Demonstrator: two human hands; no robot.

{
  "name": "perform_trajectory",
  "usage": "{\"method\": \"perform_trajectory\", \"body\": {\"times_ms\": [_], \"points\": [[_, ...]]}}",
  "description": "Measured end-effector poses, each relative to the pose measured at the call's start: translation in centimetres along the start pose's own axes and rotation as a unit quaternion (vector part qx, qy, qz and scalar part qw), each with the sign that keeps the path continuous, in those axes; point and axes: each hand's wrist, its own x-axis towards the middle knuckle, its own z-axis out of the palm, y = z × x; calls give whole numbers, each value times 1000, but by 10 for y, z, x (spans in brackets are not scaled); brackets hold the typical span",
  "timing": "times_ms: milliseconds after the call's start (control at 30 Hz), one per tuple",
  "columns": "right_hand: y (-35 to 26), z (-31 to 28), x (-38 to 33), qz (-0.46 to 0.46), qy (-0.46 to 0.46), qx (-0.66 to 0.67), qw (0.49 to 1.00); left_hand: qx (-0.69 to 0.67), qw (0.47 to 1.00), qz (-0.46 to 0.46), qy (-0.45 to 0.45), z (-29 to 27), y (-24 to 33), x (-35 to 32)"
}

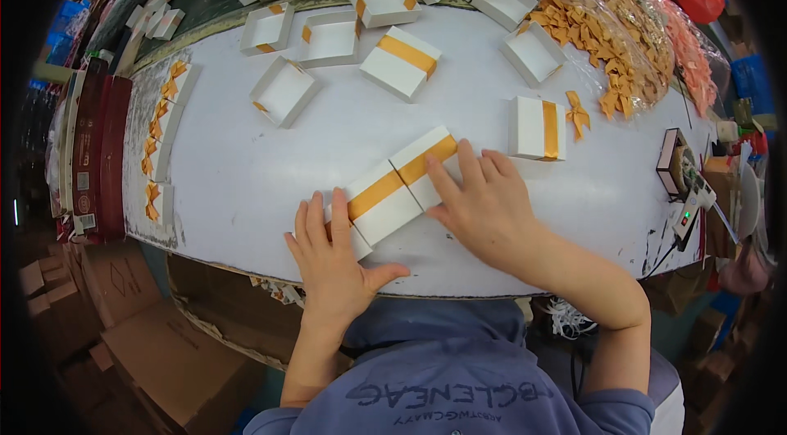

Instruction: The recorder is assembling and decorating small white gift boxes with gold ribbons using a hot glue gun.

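Note:
Three white boxes with gold ribbon bands stand end to end in a slanting row on the white table; the middle box and the right-hand box show clearly. My left hand lies over the lower-left box, hiding most of it, with fingers spread and thumb stretched out. At the row's upper end, my right hand rests its fingertips on the right-hand box, fingers apart. To the right stands another ribboned box beside a loose gold bow.
Boxes topped with gold bows line the left edge. Open white box parts and a ribboned box lie farther back, before a large pile. Bagged gold bows fill the far right. A small device with wires sits at right.

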Motion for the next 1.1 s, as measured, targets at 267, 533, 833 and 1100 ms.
{"method": "perform_trajectory", "body": {"times_ms": [267,533,833,1100], "points": [[76,-28,2,155,14,-96,983,-9,999,45,8,2,-31,17],[63,-37,-14,-18,-148,96,984,-37,991,118,-57,-11,-35,42],[46,-10,84,2,27,178,984,-87,989,60,103,2,-101,118],[76,-13,81,66,-51,199,977,-609,760,-202,101,-8,-128,103]]}}
